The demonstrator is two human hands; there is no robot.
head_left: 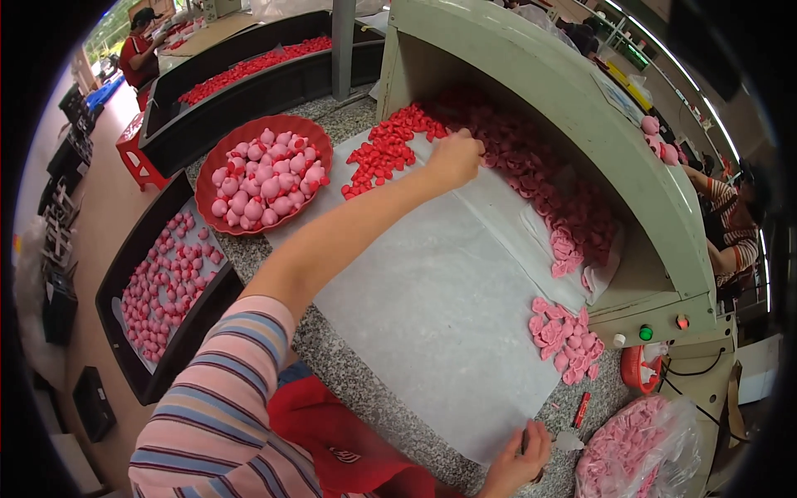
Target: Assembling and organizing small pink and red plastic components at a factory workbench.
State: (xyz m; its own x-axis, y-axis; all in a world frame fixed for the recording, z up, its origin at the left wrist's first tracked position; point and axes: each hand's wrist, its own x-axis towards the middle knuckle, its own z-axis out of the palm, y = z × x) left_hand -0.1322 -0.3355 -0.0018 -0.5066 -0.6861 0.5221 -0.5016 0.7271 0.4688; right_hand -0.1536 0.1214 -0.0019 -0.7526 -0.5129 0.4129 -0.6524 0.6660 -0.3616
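Red glossy small pieces lie just beside left hand, curled; right hand half-closed by white paper sheet. Can't tell either grip.

A short sleeve striped pale pink, blue and maroon; red apron with small pale mark; bare hands

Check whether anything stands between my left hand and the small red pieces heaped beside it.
Nothing visible does: the left hand is at the right edge of the heap of red pieces, with no object between. Whether the fingertips touch any piece, I cannot tell.
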